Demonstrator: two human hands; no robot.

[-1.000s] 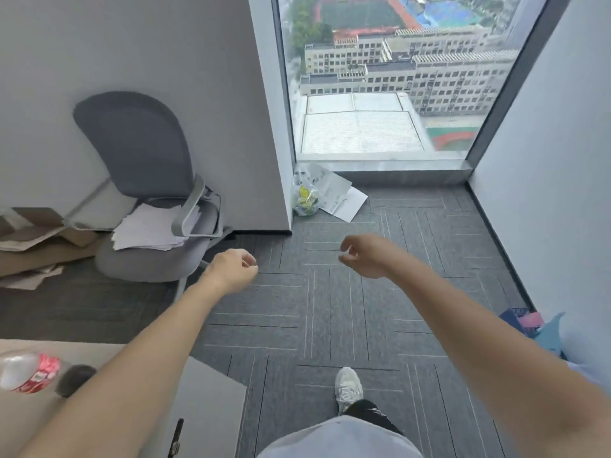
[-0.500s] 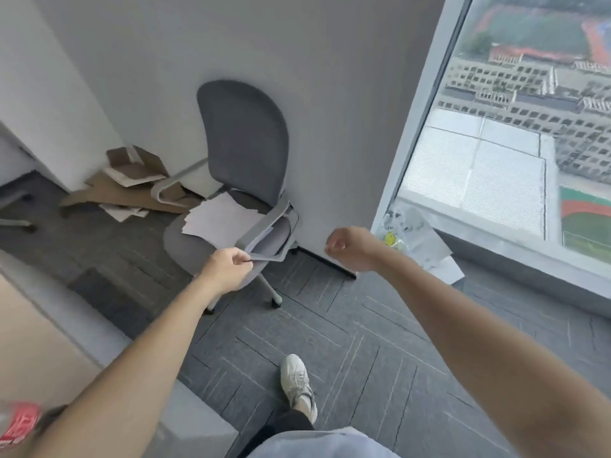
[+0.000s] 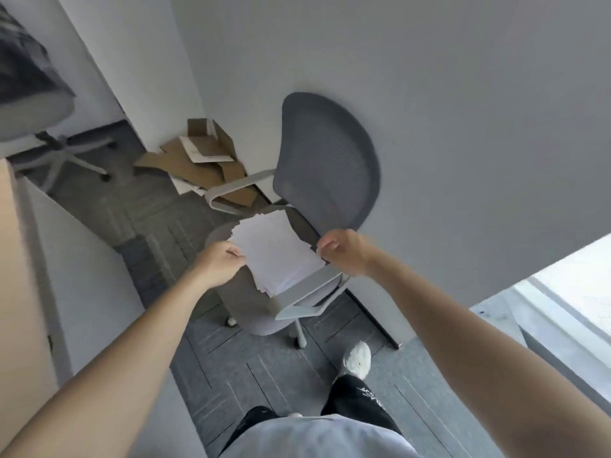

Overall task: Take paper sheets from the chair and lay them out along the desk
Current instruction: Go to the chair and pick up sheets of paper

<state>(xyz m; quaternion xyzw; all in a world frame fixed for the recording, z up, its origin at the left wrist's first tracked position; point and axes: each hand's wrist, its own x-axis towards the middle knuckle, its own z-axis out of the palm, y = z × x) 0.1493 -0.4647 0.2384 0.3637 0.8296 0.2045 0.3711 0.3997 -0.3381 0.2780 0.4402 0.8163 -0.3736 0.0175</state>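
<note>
A loose stack of white paper sheets (image 3: 277, 252) lies on the seat of a grey office chair (image 3: 327, 160) that stands against the wall. My left hand (image 3: 220, 264) is at the stack's left edge, thumb on top of the sheets and fingers curled at the edge. At the stack's right corner, my right hand (image 3: 345, 252) has its curled fingers against the paper, just above the chair's near armrest (image 3: 307, 289). The desk (image 3: 15, 276) shows as a tan top with a white side panel at the far left.
Flattened cardboard (image 3: 201, 160) lies on the floor behind the chair. A second chair (image 3: 49, 127) stands at the upper left. A window sill (image 3: 562, 312) runs along the right. My foot in a white shoe (image 3: 357, 358) stands on the grey carpet.
I have stepped up to the chair and turned left. Both hands moved from in front of the chair onto the two edges of the paper stack.
</note>
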